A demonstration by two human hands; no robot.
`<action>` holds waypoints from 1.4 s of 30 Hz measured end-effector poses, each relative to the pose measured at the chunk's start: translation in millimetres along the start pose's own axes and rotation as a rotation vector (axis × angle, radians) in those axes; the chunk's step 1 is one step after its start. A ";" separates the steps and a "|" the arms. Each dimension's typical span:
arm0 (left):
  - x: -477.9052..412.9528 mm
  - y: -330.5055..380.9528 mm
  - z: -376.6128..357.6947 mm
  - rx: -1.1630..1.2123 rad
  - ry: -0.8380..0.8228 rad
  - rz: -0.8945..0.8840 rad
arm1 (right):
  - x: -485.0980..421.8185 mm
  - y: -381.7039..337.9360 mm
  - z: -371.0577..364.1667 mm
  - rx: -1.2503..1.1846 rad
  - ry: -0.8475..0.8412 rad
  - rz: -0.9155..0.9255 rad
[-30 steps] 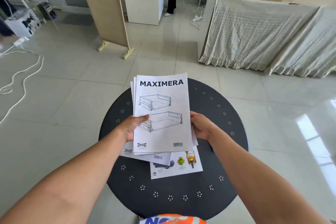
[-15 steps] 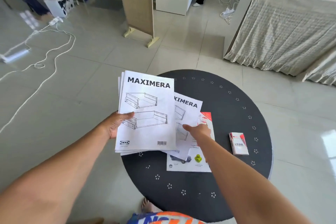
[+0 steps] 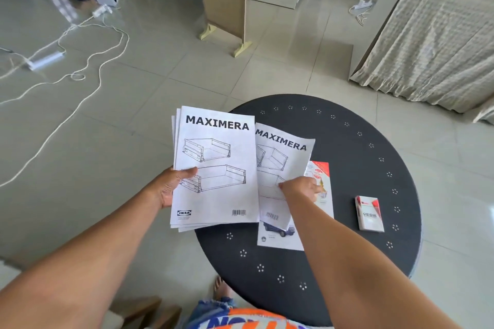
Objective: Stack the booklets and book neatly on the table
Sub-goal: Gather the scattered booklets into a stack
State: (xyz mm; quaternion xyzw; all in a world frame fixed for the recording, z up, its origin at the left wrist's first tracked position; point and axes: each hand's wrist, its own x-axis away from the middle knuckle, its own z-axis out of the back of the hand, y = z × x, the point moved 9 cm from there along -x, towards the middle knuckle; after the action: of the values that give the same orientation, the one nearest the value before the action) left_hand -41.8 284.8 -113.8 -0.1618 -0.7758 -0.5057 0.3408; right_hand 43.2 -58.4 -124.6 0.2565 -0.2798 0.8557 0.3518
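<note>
While a stack of booklets [image 3: 216, 168], long axis toward 12 o'clock, is pinched in the left hand [image 3: 171, 187], another booklet [image 3: 280, 168], tilted toward 1 o'clock, is pinched by the right hand [image 3: 300, 188] over the table [image 3: 347, 248].

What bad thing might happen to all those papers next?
1. The left hand pinches several MAXIMERA booklets by one edge, mostly out past the round table rim; some might slip to the floor.
2. The right hand presses a single booklet lying crooked over the colourful book; sliding it may crease it or drag the book askew.
3. The small red-and-white box sits close by and might get knocked.
</note>
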 end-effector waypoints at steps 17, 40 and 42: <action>-7.4 15.1 -80.8 -0.097 -0.107 0.038 | -20.2 29.9 45.9 -0.014 -0.079 0.116; -21.4 -3.4 -138.9 -0.221 -0.174 0.057 | -25.0 48.6 54.0 -0.705 -0.541 0.158; -27.1 5.5 -146.1 -0.251 -0.122 -0.013 | -26.4 43.1 59.1 -0.739 -0.556 0.185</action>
State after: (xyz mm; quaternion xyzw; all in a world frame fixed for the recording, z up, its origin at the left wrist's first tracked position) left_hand 34.2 159.0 -91.5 -0.2284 -0.7269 -0.5901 0.2669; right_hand 41.8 -135.1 -112.2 0.3078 -0.6708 0.6253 0.2536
